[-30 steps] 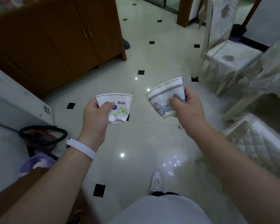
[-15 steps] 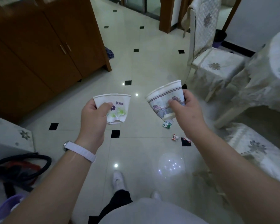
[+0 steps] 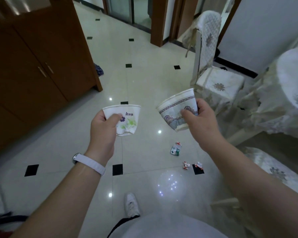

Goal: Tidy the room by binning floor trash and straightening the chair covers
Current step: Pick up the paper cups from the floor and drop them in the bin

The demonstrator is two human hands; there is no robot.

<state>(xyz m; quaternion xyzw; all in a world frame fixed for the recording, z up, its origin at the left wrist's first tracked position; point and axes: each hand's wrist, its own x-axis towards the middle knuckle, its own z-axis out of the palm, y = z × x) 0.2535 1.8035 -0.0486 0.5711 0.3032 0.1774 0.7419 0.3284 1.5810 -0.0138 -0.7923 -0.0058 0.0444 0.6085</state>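
Still same pinch, left hand (image 3: 102,133) on flowered cup (image 3: 127,119), right hand (image 3: 201,127) on patterned cup (image 3: 172,112); 3 wrappers (image 3: 175,149) lower in view.

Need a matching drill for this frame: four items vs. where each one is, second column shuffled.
Items
1. flower-print cup
2. banded cup
3. green-and-white wrapper
4. white shoe

Places
A. held in the right hand
B. lying loose on the floor
C. on the person's foot
D. held in the left hand

Pairs: 1-D, 2-A, 3-B, 4-C
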